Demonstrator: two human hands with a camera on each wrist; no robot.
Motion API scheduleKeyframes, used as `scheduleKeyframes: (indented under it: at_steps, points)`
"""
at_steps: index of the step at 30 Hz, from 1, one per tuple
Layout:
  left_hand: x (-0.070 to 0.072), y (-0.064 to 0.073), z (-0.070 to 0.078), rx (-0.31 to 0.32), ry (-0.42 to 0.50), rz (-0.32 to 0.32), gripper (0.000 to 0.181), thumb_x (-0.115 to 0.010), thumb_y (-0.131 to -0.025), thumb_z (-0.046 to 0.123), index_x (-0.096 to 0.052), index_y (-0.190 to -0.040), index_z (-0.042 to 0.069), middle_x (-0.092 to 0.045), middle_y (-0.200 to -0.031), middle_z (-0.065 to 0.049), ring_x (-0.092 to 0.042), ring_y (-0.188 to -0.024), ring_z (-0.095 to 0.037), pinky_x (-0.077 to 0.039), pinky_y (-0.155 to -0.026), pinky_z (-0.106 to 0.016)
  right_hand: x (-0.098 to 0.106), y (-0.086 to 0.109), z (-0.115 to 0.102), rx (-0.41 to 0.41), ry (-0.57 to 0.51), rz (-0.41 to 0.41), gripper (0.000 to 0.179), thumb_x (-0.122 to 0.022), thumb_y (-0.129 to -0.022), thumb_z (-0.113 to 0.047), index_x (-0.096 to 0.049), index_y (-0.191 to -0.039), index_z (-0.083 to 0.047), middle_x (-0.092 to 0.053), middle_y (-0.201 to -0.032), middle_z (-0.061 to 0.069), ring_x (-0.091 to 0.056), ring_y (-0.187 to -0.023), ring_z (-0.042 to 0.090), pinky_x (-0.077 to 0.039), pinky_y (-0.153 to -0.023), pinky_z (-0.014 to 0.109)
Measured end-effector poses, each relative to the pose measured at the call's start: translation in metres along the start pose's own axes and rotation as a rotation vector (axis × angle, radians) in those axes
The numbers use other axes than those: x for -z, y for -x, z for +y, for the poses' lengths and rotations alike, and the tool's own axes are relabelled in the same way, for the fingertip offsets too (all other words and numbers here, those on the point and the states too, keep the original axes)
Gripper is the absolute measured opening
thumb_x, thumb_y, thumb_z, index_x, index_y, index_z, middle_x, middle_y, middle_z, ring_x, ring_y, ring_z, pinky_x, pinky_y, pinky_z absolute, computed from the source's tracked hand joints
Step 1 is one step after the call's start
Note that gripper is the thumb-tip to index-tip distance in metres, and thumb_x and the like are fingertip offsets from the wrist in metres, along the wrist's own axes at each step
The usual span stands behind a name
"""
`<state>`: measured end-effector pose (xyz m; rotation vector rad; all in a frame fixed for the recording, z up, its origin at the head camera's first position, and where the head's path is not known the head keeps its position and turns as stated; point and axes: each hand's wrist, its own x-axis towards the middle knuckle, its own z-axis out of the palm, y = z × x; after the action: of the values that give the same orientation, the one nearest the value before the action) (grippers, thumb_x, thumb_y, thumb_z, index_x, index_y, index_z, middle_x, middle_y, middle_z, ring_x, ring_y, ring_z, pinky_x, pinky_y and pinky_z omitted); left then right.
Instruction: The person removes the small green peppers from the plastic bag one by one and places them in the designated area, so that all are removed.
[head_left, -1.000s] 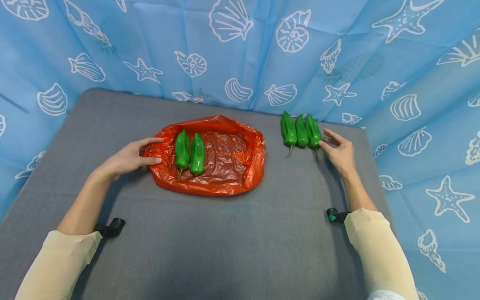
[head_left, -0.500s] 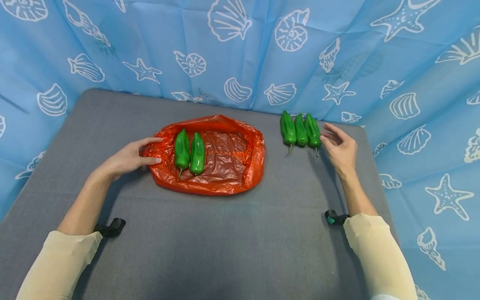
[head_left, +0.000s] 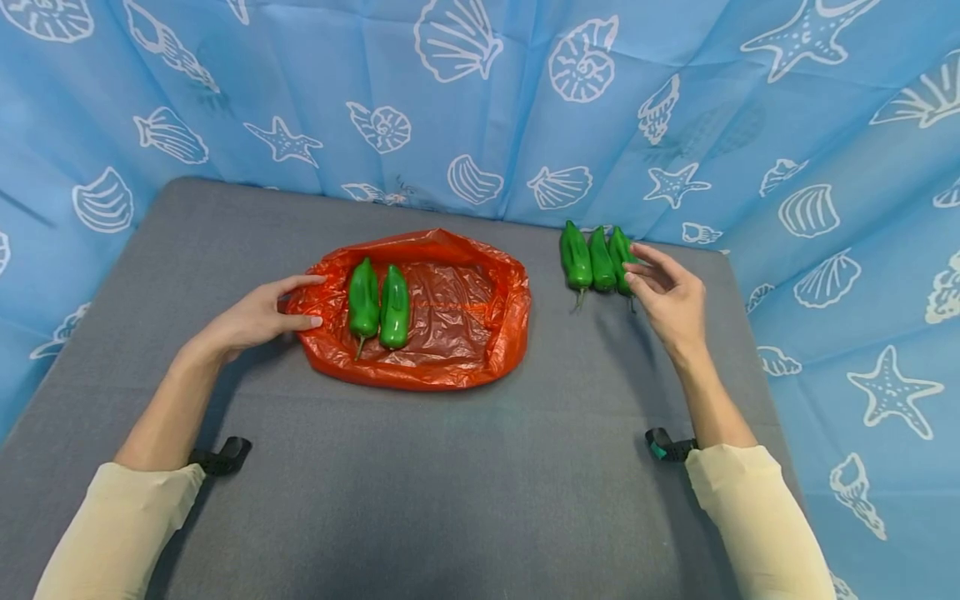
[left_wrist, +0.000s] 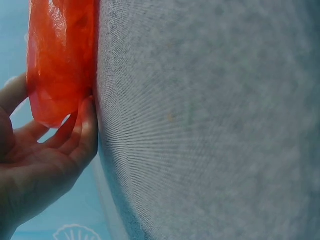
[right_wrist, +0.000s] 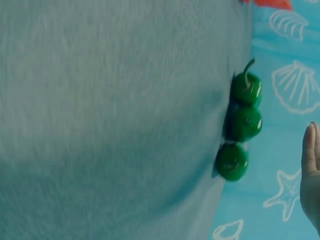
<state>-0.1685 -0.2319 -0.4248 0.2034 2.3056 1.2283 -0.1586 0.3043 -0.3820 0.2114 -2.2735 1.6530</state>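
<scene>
A thin red plastic bag (head_left: 427, 379) lies spread on the table with its mouth facing up and its rim rolled outward. Two green peppers (head_left: 363, 300) sit side by side in its left part. My left hand (head_left: 251, 317) holds the bag's left end between thumb and fingers; the left wrist view shows the red film (left_wrist: 62, 65) between them. Toward the back right, three more green peppers (head_left: 576, 260) lie in a row. Over the rightmost pepper (head_left: 618, 246) hovers my right hand (head_left: 671, 304), partly covering it, fingers loosely bent and apart from it in the right wrist view.
The grey cloth-covered table (head_left: 450, 483) reaches back to a blue curtain (head_left: 510, 108) with white shell prints, which also hangs along the left and right sides. Both wrists wear black camera straps (head_left: 221, 456).
My right hand first moved slightly away from the rightmost pepper, then came left and over it. My left hand, the bag and all the peppers stay where they were.
</scene>
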Motion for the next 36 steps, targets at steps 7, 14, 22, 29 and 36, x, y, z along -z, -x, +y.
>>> scheduleKeyframes:
  at_steps: [7, 14, 22, 29, 36]
  points:
    - [0.000, -0.002, -0.001, -0.007, 0.001, 0.002, 0.074, -0.066, -0.097, 0.028, -0.026, -0.158, 0.013, -0.019, -0.160, -0.025, -0.032, -0.133, -0.038, -0.032, -0.101, -0.054, -0.017, 0.007, -0.015, 0.008, 0.011, -0.032, 0.043, -0.066, -0.089, 0.011, -0.061, -0.131, 0.003, -0.060, -0.128, 0.029, -0.068, -0.099, 0.023, -0.052, -0.083, 0.022]
    - [-0.002, -0.002, -0.002, -0.005, 0.001, 0.002, 0.074, -0.067, -0.097, 0.030, -0.027, -0.157, 0.013, -0.019, -0.160, -0.024, -0.031, -0.135, -0.039, -0.031, -0.102, -0.056, -0.032, 0.011, -0.025, 0.013, -0.009, -0.091, 0.043, -0.067, -0.089, 0.010, -0.061, -0.131, 0.003, -0.062, -0.125, 0.027, -0.068, -0.098, 0.027, -0.053, -0.082, 0.023]
    - [-0.002, 0.001, -0.001, 0.010, -0.016, 0.014, 0.074, -0.068, -0.096, 0.034, -0.030, -0.156, 0.014, -0.025, -0.158, -0.022, -0.040, -0.124, -0.036, -0.037, -0.092, -0.049, -0.045, 0.011, -0.031, 0.015, -0.022, -0.149, 0.048, -0.068, -0.088, 0.010, -0.057, -0.135, 0.005, -0.060, -0.124, 0.033, -0.068, -0.093, 0.021, -0.053, -0.078, 0.021]
    - [-0.002, -0.002, 0.000, 0.012, -0.020, 0.005, 0.075, -0.067, -0.097, 0.030, -0.026, -0.158, 0.013, -0.021, -0.159, -0.025, -0.037, -0.127, -0.038, -0.035, -0.096, -0.053, -0.056, 0.011, -0.034, 0.017, -0.066, -0.188, 0.047, -0.066, -0.089, 0.012, -0.057, -0.134, 0.006, -0.059, -0.124, 0.034, -0.067, -0.094, 0.024, -0.054, -0.078, 0.022]
    - [-0.001, -0.002, 0.001, 0.012, -0.037, 0.007, 0.075, -0.067, -0.097, 0.031, -0.026, -0.158, 0.012, -0.026, -0.157, -0.024, -0.042, -0.118, -0.035, -0.037, -0.089, -0.047, -0.071, 0.014, -0.022, 0.029, -0.086, -0.247, 0.048, -0.066, -0.089, 0.011, -0.057, -0.135, 0.004, -0.060, -0.127, 0.030, -0.066, -0.097, 0.028, -0.053, -0.083, 0.025]
